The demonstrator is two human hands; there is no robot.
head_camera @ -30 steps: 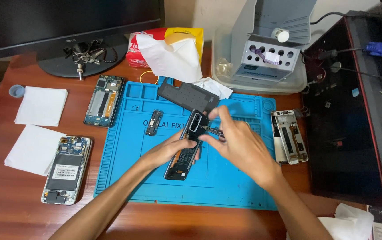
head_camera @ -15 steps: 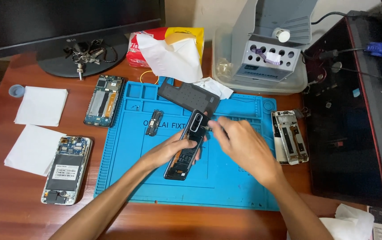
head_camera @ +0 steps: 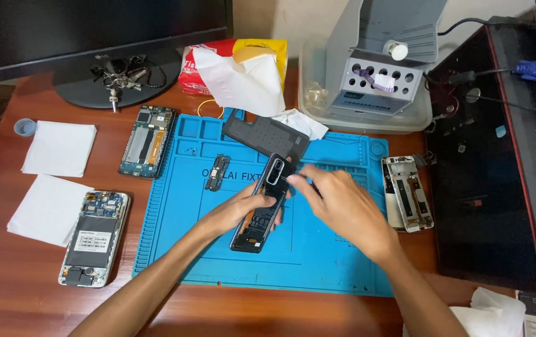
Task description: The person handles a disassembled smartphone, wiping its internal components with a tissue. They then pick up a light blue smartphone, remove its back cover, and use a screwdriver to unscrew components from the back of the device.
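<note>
A dark opened phone (head_camera: 260, 212) lies tilted on the blue repair mat (head_camera: 330, 268), its upper end raised. My left hand (head_camera: 238, 209) grips the phone along its left side. My right hand (head_camera: 336, 203) hovers over the phone's top end, fingertips pinched at a thin tool or small part near the camera cover; what it pinches is too small to tell. A small loose black module (head_camera: 217, 172) rests on the mat to the left. A dark back cover (head_camera: 264, 136) lies at the mat's far edge.
Two opened phones lie left of the mat, one (head_camera: 147, 141) far and one (head_camera: 93, 238) near, beside white tissues (head_camera: 59, 148). A white phone frame (head_camera: 408, 193) lies right of the mat. Behind stand a monitor base with keys (head_camera: 118, 76), a tissue pack (head_camera: 237, 65), a grey machine (head_camera: 381, 68).
My right hand has slid slightly right and up along the phone's top end. The left hand keeps its hold on the phone, which has hardly moved.
</note>
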